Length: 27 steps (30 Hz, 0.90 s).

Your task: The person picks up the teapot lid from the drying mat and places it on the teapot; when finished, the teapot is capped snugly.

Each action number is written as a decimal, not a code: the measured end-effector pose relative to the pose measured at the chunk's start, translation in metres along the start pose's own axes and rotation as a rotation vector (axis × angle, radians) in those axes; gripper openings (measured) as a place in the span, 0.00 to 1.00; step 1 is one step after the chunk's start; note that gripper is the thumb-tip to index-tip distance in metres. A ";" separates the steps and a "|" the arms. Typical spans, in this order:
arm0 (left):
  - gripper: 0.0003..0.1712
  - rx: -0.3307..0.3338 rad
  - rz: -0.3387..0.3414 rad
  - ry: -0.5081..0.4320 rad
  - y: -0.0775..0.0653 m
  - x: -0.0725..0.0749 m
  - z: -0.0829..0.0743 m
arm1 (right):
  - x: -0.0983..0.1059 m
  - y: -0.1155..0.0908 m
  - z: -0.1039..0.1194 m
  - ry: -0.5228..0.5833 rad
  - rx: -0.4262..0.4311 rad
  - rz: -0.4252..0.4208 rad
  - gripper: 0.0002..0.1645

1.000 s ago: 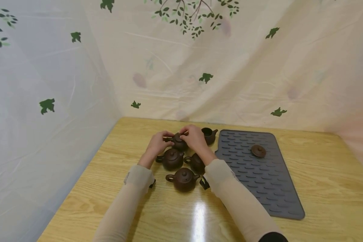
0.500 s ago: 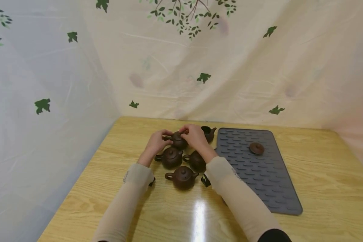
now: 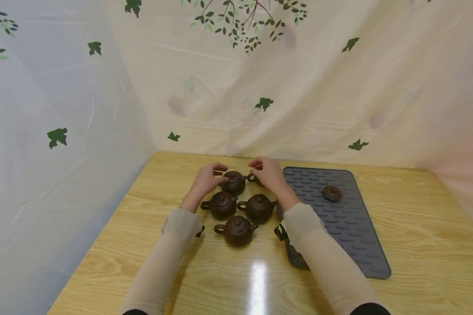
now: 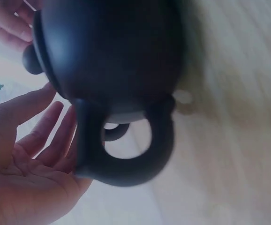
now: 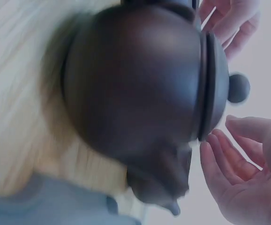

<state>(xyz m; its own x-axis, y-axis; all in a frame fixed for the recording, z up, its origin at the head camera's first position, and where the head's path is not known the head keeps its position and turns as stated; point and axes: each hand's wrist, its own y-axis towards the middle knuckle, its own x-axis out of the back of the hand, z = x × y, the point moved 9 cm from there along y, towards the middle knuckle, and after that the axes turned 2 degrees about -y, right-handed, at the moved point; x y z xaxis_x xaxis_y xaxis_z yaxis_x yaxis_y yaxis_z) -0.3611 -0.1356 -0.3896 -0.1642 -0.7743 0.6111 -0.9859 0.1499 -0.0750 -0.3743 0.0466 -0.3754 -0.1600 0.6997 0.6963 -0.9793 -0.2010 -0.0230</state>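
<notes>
Several small dark brown clay teapots stand clustered on the wooden table point(image 3: 418, 245). The back teapot point(image 3: 233, 181), with its lid on, stands free between my two hands. My left hand point(image 3: 208, 177) hovers just left of it, palm and fingers open point(image 4: 27, 159). My right hand point(image 3: 267, 172) hovers just right of it, fingers relaxed point(image 5: 248, 164), and hides most of a lidless pot point(image 3: 252, 178). Nearer me stand the left teapot point(image 3: 221, 204), the right teapot point(image 3: 259, 208) and the front teapot point(image 3: 236, 229). The wrist views show one teapot point(image 4: 112, 70) point(image 5: 140, 79) close up and blurred.
A grey ribbed silicone mat point(image 3: 347, 236) lies right of the teapots with a loose brown lid point(image 3: 333, 192) on it. Leaf-printed cloth walls close off the table's back and left sides. Bare wood lies in front and at the far right.
Both hands have let go of the back teapot and drawn apart. The right hand shifted right, which uncovers the right teapot and now covers the lidless pot.
</notes>
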 end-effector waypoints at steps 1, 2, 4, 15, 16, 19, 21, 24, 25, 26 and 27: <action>0.22 -0.001 0.001 -0.001 0.001 0.000 -0.002 | 0.004 -0.001 -0.003 0.004 -0.004 0.000 0.15; 0.22 0.001 0.003 0.000 0.001 0.000 -0.003 | 0.008 -0.001 -0.006 0.007 -0.005 -0.007 0.14; 0.21 0.003 0.007 -0.001 0.003 -0.001 -0.007 | 0.016 -0.002 -0.011 0.016 -0.002 -0.022 0.13; 0.21 -0.053 -0.023 -0.041 0.015 -0.010 -0.029 | 0.052 -0.012 -0.038 0.027 0.000 -0.071 0.15; 0.22 -0.060 -0.022 -0.054 0.016 -0.012 -0.031 | 0.054 -0.014 -0.040 0.028 -0.004 -0.075 0.15; 0.22 -0.081 -0.019 -0.080 0.017 -0.016 -0.036 | 0.063 -0.017 -0.049 0.024 -0.009 -0.088 0.15; 0.22 -0.096 -0.011 -0.092 0.016 -0.019 -0.040 | 0.069 -0.020 -0.056 0.024 -0.014 -0.099 0.15; 0.21 -0.110 -0.001 -0.097 0.017 -0.023 -0.044 | 0.079 -0.024 -0.066 0.026 -0.019 -0.114 0.15; 0.20 -0.112 0.002 -0.100 0.017 -0.024 -0.045 | 0.082 -0.026 -0.069 0.025 -0.022 -0.119 0.16; 0.20 -0.114 0.003 -0.102 0.018 -0.025 -0.046 | 0.086 -0.027 -0.072 0.025 -0.024 -0.125 0.16; 0.19 -0.116 0.004 -0.104 0.018 -0.025 -0.046 | 0.089 -0.029 -0.075 0.024 -0.027 -0.130 0.17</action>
<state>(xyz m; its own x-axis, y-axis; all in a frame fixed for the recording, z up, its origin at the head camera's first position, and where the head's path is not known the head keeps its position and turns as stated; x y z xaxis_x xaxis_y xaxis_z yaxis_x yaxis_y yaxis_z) -0.3733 -0.0851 -0.3698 -0.1764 -0.8320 0.5260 -0.9757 0.2185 0.0184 -0.3693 0.1661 -0.3662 -0.0340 0.7347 0.6776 -0.9949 -0.0895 0.0470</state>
